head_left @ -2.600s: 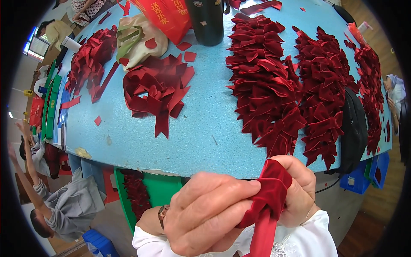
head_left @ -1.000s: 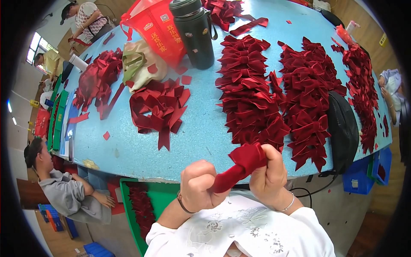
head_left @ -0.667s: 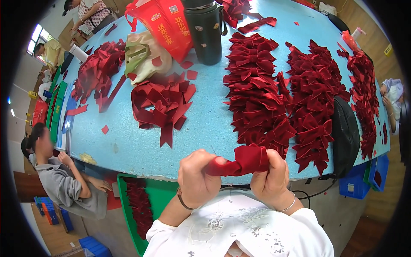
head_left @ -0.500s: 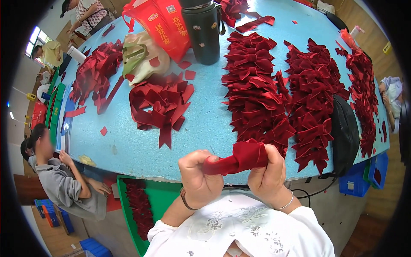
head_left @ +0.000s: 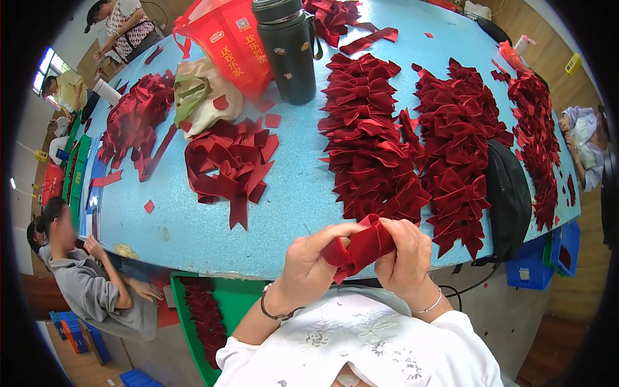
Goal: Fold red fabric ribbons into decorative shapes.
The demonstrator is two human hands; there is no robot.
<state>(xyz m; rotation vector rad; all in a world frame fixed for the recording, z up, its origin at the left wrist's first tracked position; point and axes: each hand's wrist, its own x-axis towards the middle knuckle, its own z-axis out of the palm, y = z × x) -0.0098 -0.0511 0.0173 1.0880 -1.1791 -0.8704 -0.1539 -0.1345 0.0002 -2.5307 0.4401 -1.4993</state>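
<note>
Both hands pinch one dark red velvet ribbon bow point(head_left: 362, 250) in front of my chest, at the table's near edge. My left hand point(head_left: 311, 263) grips its left side, with fingers partly inside a loop. My right hand point(head_left: 406, 257) closes on its right side, thumb and fingers together. Just beyond the hands, a thick row of finished red bows point(head_left: 367, 135) runs away over the blue table point(head_left: 284, 206). A second row of bows point(head_left: 454, 155) lies to its right. Left of the hands sits a loose pile of red ribbon strips point(head_left: 229, 164).
A dark tumbler point(head_left: 287, 58), a red bag point(head_left: 225, 45) and a pale cloth pouch point(head_left: 203, 97) stand at the back. A black bag point(head_left: 508, 200) lies right of the bows. Below the table is a green bin point(head_left: 242, 303) with bows inside. A co-worker point(head_left: 97, 277) sits at the left.
My hands have come closer together, and the ribbon between them has gone from a stretched, flat band to a more bunched, folded shape. The view has shifted slightly.
</note>
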